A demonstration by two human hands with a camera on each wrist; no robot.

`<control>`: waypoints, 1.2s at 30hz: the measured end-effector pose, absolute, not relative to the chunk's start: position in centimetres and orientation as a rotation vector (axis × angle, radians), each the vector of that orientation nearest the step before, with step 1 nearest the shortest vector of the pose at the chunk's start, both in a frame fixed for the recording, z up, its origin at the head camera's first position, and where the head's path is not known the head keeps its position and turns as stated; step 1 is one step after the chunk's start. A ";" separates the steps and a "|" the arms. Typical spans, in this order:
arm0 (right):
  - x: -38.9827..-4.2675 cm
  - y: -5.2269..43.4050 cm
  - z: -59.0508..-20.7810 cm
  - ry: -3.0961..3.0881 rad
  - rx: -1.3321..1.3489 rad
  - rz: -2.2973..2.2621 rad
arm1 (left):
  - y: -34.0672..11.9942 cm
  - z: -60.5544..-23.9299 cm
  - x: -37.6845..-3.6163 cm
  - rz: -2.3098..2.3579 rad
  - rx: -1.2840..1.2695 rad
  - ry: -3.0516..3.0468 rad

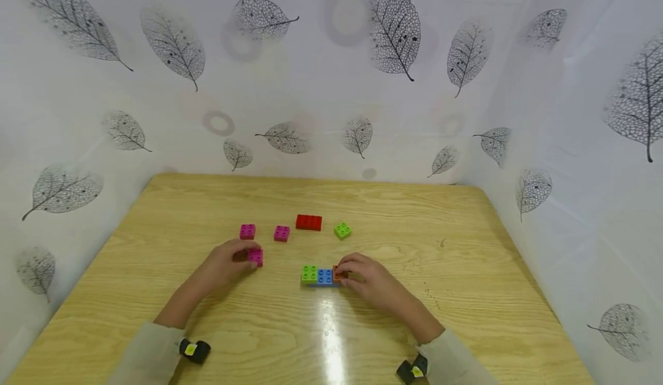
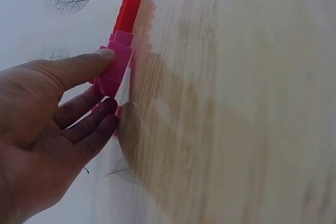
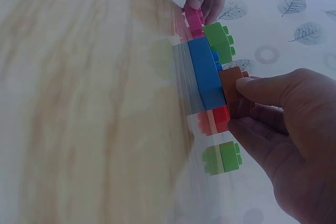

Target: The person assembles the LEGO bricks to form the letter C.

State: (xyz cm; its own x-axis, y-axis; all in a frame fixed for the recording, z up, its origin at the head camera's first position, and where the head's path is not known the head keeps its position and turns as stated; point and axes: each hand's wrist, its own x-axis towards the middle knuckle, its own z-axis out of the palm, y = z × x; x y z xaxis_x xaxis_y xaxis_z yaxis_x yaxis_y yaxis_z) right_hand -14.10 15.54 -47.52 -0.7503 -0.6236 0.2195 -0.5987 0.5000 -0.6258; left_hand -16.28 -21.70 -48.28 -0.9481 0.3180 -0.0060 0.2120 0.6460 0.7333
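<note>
Your left hand (image 1: 228,261) has its thumb and fingers pinched on a pink brick (image 1: 255,256) that sits on the wooden table (image 1: 466,270); the left wrist view shows the thumb (image 2: 79,66) pressed on one face and the fingers (image 2: 89,124) curled under the other. Your right hand (image 1: 365,278) grips an orange-brown brick (image 1: 336,274) between thumb and fingers, and that brick touches the end of a blue brick (image 1: 324,277), which joins a green brick (image 1: 309,274) in one row.

Beyond your left hand lie two more pink bricks (image 1: 247,231) (image 1: 282,233), close to the held one. A red brick (image 1: 308,222) and a lone green brick (image 1: 342,231) lie farther back, beyond the row and apart from it.

Between your hands the tabletop is bare, and so are the wide stretches to the left, right and near edges. A white leaf-printed curtain (image 1: 331,86) closes off the far side and both flanks, well apart from the bricks.
</note>
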 end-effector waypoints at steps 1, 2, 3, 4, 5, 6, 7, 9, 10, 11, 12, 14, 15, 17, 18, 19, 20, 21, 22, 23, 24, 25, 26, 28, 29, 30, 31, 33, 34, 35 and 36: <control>-14.1 15.6 -47.5 2.690 -1.094 -1.100 | -21.7 -48.3 -16.3 1.188 0.446 2.730; -14.1 15.6 -47.4 2.691 -1.093 -1.099 | -21.7 -48.3 -16.2 1.189 0.451 2.729; -14.0 15.6 -47.4 2.689 -1.088 -1.100 | -21.7 -48.3 -16.2 1.194 0.451 2.727; -14.0 15.6 -47.3 2.689 -1.087 -1.100 | -21.7 -48.3 -16.2 1.198 0.451 2.725; -14.0 15.6 -47.3 2.686 -1.083 -1.100 | -21.7 -48.3 -16.1 1.202 0.451 2.723; -14.0 15.6 -47.3 2.683 -1.077 -1.102 | -21.7 -48.3 -16.0 1.204 0.454 2.723; -14.0 15.7 -47.3 2.684 -1.072 -1.099 | -21.6 -48.3 -16.0 1.210 0.455 2.722; -14.0 15.7 -47.3 2.683 -1.062 -1.104 | -21.3 -48.1 -15.9 1.232 0.460 2.715; -14.0 15.8 -47.4 2.687 -1.070 -1.101 | -21.2 -48.1 -15.8 1.241 0.474 2.711; -14.0 15.8 -47.5 2.692 -1.078 -1.099 | -21.1 -48.0 -15.7 1.253 0.480 2.706; -14.0 15.8 -47.5 2.695 -1.088 -1.102 | -20.9 -48.0 -15.6 1.255 0.488 2.703; -14.1 15.9 -47.6 2.683 -1.101 -1.120 | -20.5 -47.8 -15.5 1.253 0.495 2.697; -14.1 15.9 -47.6 2.671 -1.096 -1.135 | -20.2 -47.7 -15.4 1.249 0.500 2.695; -14.2 15.9 -47.6 2.641 -1.057 -1.168 | -19.7 -47.4 -15.2 1.231 0.511 2.694; -14.2 15.9 -47.6 2.626 -1.026 -1.184 | -19.5 -47.3 -15.1 1.216 0.516 2.697; -14.2 15.8 -47.5 2.615 -0.995 -1.191 | -19.3 -47.1 -15.1 1.212 0.518 2.698; -14.1 15.8 -47.5 2.610 -0.967 -1.193 | -19.0 -47.0 -15.0 1.205 0.533 2.699; -14.1 15.8 -47.4 2.617 -0.942 -1.183 | -18.8 -46.8 -14.9 1.201 0.546 2.700; -14.1 15.8 -47.4 2.624 -0.925 -1.171 | -18.6 -46.7 -14.9 1.197 0.555 2.699; -14.1 15.8 -47.4 2.633 -0.912 -1.160 | -18.4 -46.5 -14.8 1.193 0.557 2.701; -14.1 15.8 -47.4 2.640 -0.911 -1.145 | -18.1 -46.4 -14.8 1.194 0.566 2.701; -14.2 15.8 -47.4 2.646 -0.910 -1.132 | -17.9 -46.3 -14.7 1.195 0.576 2.701; -14.2 15.8 -47.4 2.649 -0.911 -1.125 | -17.8 -46.2 -14.7 1.194 0.588 2.702; -14.2 15.8 -47.5 2.650 -0.912 -1.117 | -17.4 -46.0 -14.6 1.204 0.581 2.697; -14.2 15.7 -47.5 2.648 -0.913 -1.119 | -17.3 -46.0 -14.5 1.211 0.584 2.692; -14.3 15.7 -47.4 2.646 -0.913 -1.120 | -17.2 -45.9 -14.5 1.219 0.587 2.686; -14.3 15.7 -47.4 2.642 -0.909 -1.124 | -17.0 -45.9 -14.4 1.228 0.592 2.682; -14.3 15.7 -47.4 2.634 -0.900 -1.134 | -16.8 -45.8 -14.3 1.247 0.616 2.668; -14.2 15.7 -47.4 2.629 -0.892 -1.142 | -16.6 -45.8 -14.3 1.253 0.638 2.662; -14.3 15.7 -47.4 2.626 -0.889 -1.147 | -16.4 -45.8 -14.3 1.257 0.660 2.659; -14.3 15.7 -47.4 2.626 -0.882 -1.148 | -16.2 -45.8 -14.3 1.264 0.681 2.655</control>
